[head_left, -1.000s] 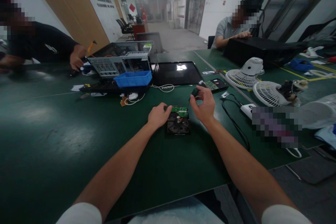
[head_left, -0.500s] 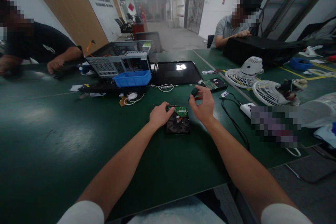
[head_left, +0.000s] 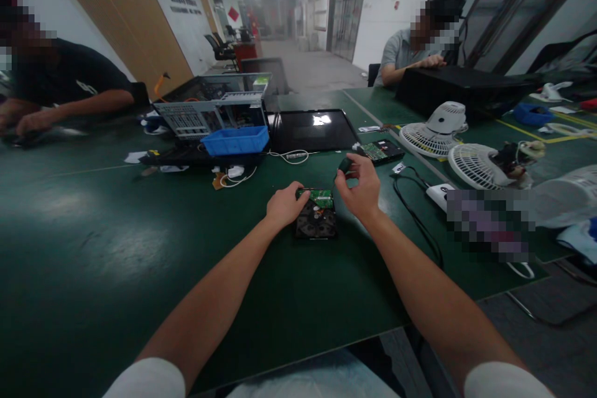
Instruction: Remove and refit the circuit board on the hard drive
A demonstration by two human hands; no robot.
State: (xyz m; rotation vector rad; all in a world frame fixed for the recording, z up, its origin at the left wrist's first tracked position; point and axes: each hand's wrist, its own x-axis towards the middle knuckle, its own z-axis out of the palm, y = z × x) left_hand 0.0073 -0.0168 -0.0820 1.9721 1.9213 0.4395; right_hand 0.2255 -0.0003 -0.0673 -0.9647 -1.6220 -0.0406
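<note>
A hard drive point(head_left: 316, 225) lies on the green table with its green circuit board point(head_left: 321, 198) facing up. My left hand point(head_left: 285, 205) grips the drive's far left corner, thumb over the board's edge. Just right of the board, my right hand point(head_left: 361, 186) is closed around the dark handle of a screwdriver point(head_left: 344, 165). The screwdriver points down toward the board's far right corner; I cannot tell whether its tip touches. A second hard drive point(head_left: 382, 150) rests farther back on the right.
Beyond my hands stand an opened computer case point(head_left: 209, 113), a blue tray point(head_left: 236, 140) and a black panel point(head_left: 314, 129). White fan parts point(head_left: 433, 132), a power strip point(head_left: 441, 196) and a black cable point(head_left: 416, 217) lie right. Two people sit across the table.
Both my hands, the screwdriver and the hard drive stay nearly in place. At the far left, the other person's hand has moved left, closer to their other hand.
</note>
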